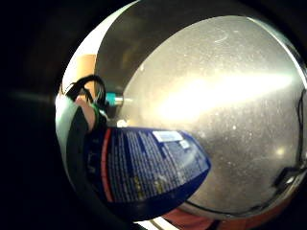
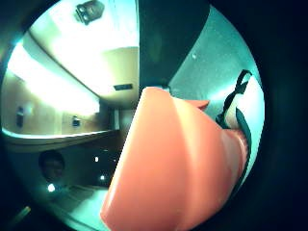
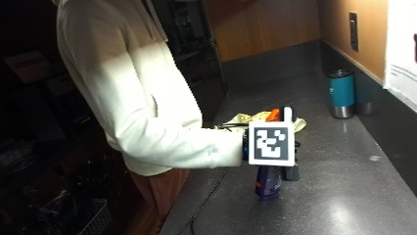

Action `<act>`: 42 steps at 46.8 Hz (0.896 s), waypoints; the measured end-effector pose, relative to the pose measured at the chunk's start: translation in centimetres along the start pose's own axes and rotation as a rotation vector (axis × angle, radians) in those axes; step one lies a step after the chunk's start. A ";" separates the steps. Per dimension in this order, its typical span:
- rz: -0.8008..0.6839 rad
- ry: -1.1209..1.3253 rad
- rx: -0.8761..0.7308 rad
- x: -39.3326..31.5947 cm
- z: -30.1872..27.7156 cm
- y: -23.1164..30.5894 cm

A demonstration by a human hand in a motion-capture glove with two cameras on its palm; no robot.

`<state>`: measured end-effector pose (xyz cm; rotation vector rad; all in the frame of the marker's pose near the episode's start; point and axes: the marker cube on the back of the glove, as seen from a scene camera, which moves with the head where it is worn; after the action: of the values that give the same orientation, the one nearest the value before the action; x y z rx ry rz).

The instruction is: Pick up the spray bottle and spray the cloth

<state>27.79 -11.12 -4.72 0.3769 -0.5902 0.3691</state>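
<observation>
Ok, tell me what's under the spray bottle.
The spray bottle seems to hang just above the dark speckled counter; only bare counter shows beneath it. The right hand and its marker hide the bottle's upper part. The yellow cloth lies further back.

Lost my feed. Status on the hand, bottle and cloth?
Right hand grips the spray bottle, lifted above the counter. Yellow cloth lies beyond it, unsprayed as far as visible. Teal tumbler stands farther back, out of the way.

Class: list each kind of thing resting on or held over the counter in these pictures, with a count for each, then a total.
Spray bottle: 1
Yellow cloth: 1
Teal tumbler: 1
Total: 3
</observation>
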 end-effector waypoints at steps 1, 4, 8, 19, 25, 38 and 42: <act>-0.011 0.042 -0.036 -0.4 -0.3 -0.1; -0.047 0.127 -0.106 -2.6 -1.6 -0.8; -0.086 0.214 -0.181 -5.5 -1.9 -1.6; -0.127 0.467 -0.422 -12.3 4.3 -0.3; -0.155 0.559 -0.503 -15.4 6.7 0.8; -0.179 0.924 -0.634 -22.9 12.6 2.8; -0.175 1.040 -0.660 -24.4 14.5 3.2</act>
<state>0.88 -20.29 -7.35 -0.4051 0.3550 0.1436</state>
